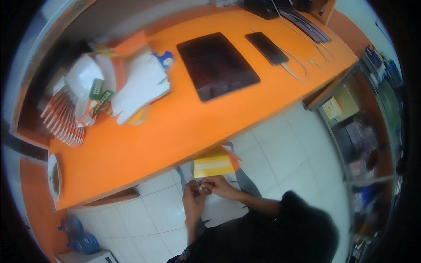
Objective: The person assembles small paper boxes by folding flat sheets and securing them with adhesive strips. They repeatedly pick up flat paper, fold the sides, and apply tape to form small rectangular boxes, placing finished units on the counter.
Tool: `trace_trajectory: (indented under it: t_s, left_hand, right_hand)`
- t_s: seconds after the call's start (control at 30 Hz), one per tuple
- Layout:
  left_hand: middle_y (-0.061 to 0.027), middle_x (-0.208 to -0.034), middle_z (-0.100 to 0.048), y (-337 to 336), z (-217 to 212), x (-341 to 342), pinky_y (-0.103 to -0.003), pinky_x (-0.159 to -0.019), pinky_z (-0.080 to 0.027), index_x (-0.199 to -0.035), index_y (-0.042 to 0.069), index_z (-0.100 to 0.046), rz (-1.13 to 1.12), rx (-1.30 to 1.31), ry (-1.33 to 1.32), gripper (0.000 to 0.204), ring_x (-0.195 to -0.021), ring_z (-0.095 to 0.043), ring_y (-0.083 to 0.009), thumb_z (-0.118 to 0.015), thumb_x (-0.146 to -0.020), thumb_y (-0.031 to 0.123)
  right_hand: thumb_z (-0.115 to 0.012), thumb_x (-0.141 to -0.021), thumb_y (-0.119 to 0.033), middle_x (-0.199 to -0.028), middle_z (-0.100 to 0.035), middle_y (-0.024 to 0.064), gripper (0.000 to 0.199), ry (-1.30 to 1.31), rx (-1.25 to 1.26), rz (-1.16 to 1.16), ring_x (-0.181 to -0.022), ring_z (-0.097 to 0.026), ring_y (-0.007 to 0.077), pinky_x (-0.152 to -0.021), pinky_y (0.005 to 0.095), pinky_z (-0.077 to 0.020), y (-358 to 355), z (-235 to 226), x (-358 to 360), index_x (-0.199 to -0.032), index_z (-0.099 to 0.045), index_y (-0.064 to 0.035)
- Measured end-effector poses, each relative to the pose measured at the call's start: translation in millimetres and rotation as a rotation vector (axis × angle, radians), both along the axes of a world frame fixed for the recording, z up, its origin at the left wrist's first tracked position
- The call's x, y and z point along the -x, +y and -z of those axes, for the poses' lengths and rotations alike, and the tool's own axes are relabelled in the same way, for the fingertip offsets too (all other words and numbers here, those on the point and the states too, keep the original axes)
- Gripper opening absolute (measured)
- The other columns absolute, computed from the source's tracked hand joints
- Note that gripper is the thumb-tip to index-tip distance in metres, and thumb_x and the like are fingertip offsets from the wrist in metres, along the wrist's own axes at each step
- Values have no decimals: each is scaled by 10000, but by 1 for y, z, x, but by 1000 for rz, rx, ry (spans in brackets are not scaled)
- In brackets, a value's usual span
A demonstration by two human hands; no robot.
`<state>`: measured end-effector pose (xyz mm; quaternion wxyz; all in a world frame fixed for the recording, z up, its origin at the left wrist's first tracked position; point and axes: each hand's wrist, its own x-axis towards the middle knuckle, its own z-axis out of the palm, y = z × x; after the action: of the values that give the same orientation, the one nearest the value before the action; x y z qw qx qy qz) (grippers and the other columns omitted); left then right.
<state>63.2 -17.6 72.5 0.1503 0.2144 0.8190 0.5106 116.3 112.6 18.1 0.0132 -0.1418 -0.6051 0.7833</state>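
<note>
Small white bit (201, 188) pinched between both hands, low, just off orange counter (175, 127) edge. Left hand (193, 199) clenched on it; right hand (219, 186) nips other end. Yellow sheet (213, 165) just above. Best done slowly, fingertips close, bit kept over lap.

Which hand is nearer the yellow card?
Right. The right hand sits just below the yellow card; the left hand is lower and to its left.
</note>
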Motion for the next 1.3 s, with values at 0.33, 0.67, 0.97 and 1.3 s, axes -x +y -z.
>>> trace_trajectory:
  t_s: [0.33,0.67,0.97,1.3]
  left_hand:
    - [-104,-723,-639,-16,-9,14,-267,-619,-498,-802,-24,-570,-15,177,17,122,-639,-642,-163,-677,-744,-21]
    - [-76,-684,-550,-32,4,33,-274,-562,-484,-754,-16,-504,-88,94,41,164,-603,-590,-152,-656,-692,-34]
    - [-90,-766,-583,-33,9,25,-270,-591,-497,-757,-7,-555,-61,-6,53,122,-656,-613,-155,-643,-694,-62]
    - [-111,-911,-557,-22,-5,13,-335,-732,-492,-904,45,-618,-57,246,392,230,-804,-611,-266,-736,-712,89]
  right_hand:
    - [-540,-912,-45,-849,-633,90,151,-139,-13,-108,-651,-628,131,-577,246,-526,6,-18,5,-1038,-586,24]
    - [-760,-745,-62,-1094,-566,105,597,74,-791,417,-810,-565,145,-667,259,-502,38,-52,-27,-1255,-451,-45]
    - [-740,-767,-71,-1004,-581,82,479,-308,-309,341,-782,-575,101,-682,266,-495,47,-40,-53,-1195,-528,-31]
    - [-646,-850,-183,-962,-620,164,526,-319,-17,-130,-701,-669,197,-522,287,-555,49,-60,-48,-1264,-417,47]
